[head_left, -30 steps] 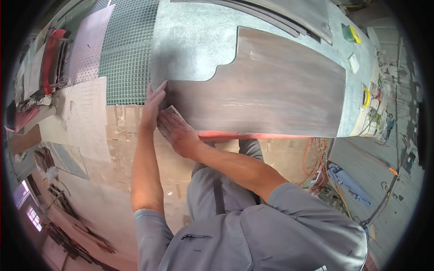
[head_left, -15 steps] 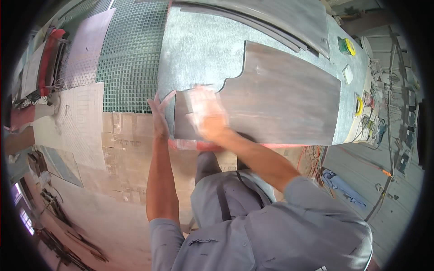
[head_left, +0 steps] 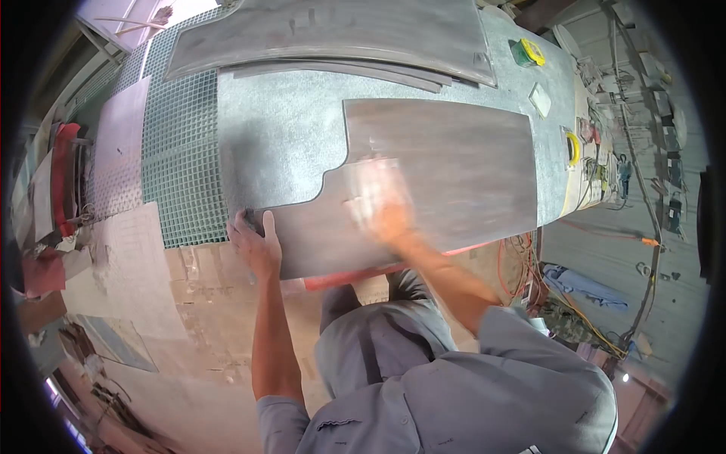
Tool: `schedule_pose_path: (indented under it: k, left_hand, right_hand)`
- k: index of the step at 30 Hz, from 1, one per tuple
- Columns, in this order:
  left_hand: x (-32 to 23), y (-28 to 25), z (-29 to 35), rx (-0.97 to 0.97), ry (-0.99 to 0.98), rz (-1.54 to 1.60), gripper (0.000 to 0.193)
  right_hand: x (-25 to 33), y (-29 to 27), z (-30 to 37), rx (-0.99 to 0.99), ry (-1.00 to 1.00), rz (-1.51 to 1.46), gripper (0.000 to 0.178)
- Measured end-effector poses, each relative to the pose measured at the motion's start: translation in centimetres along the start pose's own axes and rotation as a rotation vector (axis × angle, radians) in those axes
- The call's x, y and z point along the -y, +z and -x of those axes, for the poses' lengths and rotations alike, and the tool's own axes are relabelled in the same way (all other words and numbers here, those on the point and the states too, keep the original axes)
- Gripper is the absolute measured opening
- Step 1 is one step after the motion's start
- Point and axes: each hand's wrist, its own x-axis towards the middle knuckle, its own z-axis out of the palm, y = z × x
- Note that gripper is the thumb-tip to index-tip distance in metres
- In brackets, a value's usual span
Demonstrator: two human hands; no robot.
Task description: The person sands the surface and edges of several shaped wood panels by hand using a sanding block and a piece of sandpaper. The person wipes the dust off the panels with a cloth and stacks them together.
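Observation:
A flat grey panel [head_left: 454,166] with a stepped, curved cutout along its far left side lies on the pale blue-green table covering [head_left: 287,144]. At its left end is my left hand [head_left: 255,240], thumb over the top face and bent fingers along the end, gripping the corner. My right hand [head_left: 389,216] presses down near the panel's middle, just right of the cutout. Under its fingers is a whitish pad [head_left: 376,178], smeared by motion, so I cannot tell its exact material. Lighter streaks mark the panel's face.
Another large grey panel [head_left: 333,34] lies at the far side, with thin dark strips [head_left: 348,69] along it. Green grating [head_left: 180,159] adjoins on the left. At right are a yellow-and-green item [head_left: 529,52], a small white block [head_left: 540,100] and a yellow handle [head_left: 573,149].
My right hand and the whitish pad have moved rightward over the panel. My left hand went from spread fingers beside the panel's end to gripping its corner. The view has shifted.

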Motion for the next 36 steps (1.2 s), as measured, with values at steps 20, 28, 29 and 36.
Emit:
schedule_pose_path:
  k: [20, 28, 29, 36]
  left_hand:
    - [-0.5, 1.5, -0.6, -0.136, 0.125, -0.085, 0.061]
    - [-1.0, 1.6, -0.1, -0.104, 0.036, -0.11, 0.066]
    - [-1.3, 1.6, -0.2, -0.095, 0.036, -0.11, 0.066]
    - [0.4, 1.8, -1.3, -0.079, 0.081, -0.105, 0.067]
  right_hand:
    - [-23.4, -1.6, 2.1, -0.225, 0.344, 0.044, 0.058]
    - [-32.2, -11.9, 12.7, 0.173, 0.25, 0.231, 0.073]
    - [-27.9, -8.4, 13.3, 0.161, 0.211, 0.054, 0.079]
    - [1.6, 1.1, 2.9, 0.176, -0.325, -0.486, 0.086]
